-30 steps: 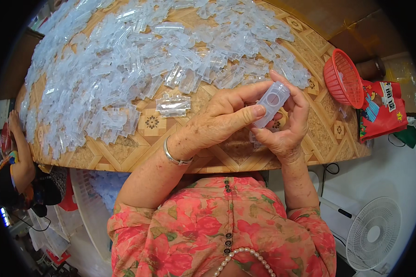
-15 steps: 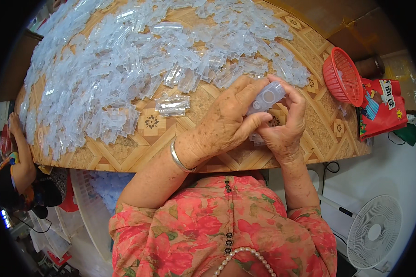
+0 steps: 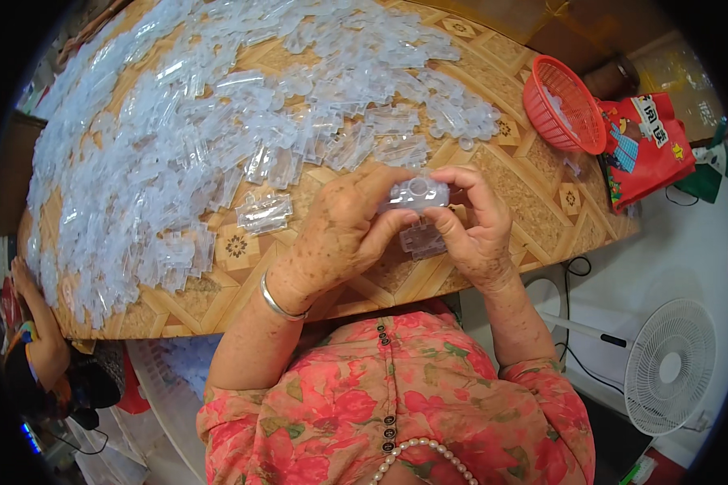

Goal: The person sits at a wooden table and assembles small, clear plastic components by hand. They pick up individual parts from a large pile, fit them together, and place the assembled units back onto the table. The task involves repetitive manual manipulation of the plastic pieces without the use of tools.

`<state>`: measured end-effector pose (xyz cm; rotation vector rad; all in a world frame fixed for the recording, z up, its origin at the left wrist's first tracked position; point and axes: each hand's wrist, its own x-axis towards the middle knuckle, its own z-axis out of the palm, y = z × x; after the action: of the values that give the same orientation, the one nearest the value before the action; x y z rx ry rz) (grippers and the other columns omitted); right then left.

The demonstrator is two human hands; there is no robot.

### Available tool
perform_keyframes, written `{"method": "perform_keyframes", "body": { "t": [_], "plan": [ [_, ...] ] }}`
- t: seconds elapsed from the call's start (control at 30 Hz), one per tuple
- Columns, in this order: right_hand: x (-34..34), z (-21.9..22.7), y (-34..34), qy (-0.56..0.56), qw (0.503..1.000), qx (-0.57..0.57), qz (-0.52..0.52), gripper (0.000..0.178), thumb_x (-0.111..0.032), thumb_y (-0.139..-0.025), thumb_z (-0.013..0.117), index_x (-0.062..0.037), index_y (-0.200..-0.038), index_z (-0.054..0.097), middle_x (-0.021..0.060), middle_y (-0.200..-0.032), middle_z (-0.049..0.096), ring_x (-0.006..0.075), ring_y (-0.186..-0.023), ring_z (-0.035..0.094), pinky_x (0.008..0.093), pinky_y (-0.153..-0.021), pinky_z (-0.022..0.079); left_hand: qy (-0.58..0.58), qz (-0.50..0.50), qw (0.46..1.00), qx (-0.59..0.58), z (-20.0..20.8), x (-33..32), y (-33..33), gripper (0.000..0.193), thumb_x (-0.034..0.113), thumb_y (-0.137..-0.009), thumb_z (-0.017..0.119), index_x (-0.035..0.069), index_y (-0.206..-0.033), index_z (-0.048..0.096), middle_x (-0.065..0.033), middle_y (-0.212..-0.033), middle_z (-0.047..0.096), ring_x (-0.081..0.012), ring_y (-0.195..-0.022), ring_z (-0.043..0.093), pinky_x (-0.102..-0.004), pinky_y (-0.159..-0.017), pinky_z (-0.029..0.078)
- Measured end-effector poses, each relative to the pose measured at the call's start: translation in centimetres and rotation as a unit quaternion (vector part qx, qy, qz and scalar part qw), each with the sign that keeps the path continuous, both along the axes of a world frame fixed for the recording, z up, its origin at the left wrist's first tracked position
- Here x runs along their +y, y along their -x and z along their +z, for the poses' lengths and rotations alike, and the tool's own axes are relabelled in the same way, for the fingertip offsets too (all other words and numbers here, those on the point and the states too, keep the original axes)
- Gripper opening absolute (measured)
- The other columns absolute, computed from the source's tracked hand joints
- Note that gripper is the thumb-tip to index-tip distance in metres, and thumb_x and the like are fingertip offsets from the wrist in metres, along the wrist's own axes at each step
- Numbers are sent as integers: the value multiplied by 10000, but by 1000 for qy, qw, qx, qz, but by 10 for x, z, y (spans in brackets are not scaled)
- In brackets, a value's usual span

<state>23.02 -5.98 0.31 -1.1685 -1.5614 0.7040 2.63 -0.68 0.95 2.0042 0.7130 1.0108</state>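
Between both hands is a small clear plastic part (image 3: 420, 194), boxy, with a round ring moulded on its face. My left hand (image 3: 340, 217), with a silver bangle at the wrist, pinches its left end between thumb and fingers. At the other end, my right hand (image 3: 473, 222) grips it the same way. Just below, another clear piece (image 3: 422, 241) lies on the table near the right thumb, partly hidden. A single clear piece (image 3: 264, 212) rests left of my left hand, at the near side of a wide heap of similar clear plastic pieces (image 3: 170, 145).
The wood-patterned table (image 3: 534, 206) curves along its near edge. At the right stand a red plastic basket (image 3: 564, 105) with some clear pieces and a red bag (image 3: 647, 149). A white fan (image 3: 670, 368) is at the lower right. Another person's arm (image 3: 44, 323) rests at the far left.
The held part has turned from a slant to nearly level and come lower, closer to my body. Both hands remain on it. The whole view has shifted somewhat.
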Motion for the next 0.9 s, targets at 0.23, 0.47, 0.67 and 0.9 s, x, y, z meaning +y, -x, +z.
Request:
{"method": "perform_keyframes", "body": {
  "t": [0.23,0.47,0.67,0.9],
  "plan": [
    [14,22,-27,15,985,-161,-63,345,-92,-869,776,-57,-1194,667,76,-1086,666,208,-902,667,347,-776,547,-52,47,995,70,3,1,0,316,144,-885,777,26,-1151,656,-172,-922,697,-348,-802,691,-385,-703,534],
    [42,4,-60,9,906,-404,-126,209,-149,-925,688,-48,-1108,689,109,-1090,647,323,-976,658,424,-845,527,-80,75,993,53,-5,6,-2,336,137,-862,795,15,-1149,668,-180,-938,700,-355,-832,704,-382,-709,540],
    [42,1,-62,17,920,-375,-115,130,-136,-915,683,-31,-991,672,96,-957,660,306,-898,672,414,-786,521,-66,85,993,42,-2,6,0,345,117,-838,806,10,-1140,679,-179,-958,704,-348,-834,706,-378,-709,542],
    [16,25,-52,211,947,-223,-91,144,-116,-938,645,-9,-1031,671,124,-792,672,212,-739,658,349,-721,519,-88,81,992,39,-3,4,-1,344,115,-837,804,5,-1137,677,-172,-946,699,-343,-835,706,-375,-714,543]
  ]
}}
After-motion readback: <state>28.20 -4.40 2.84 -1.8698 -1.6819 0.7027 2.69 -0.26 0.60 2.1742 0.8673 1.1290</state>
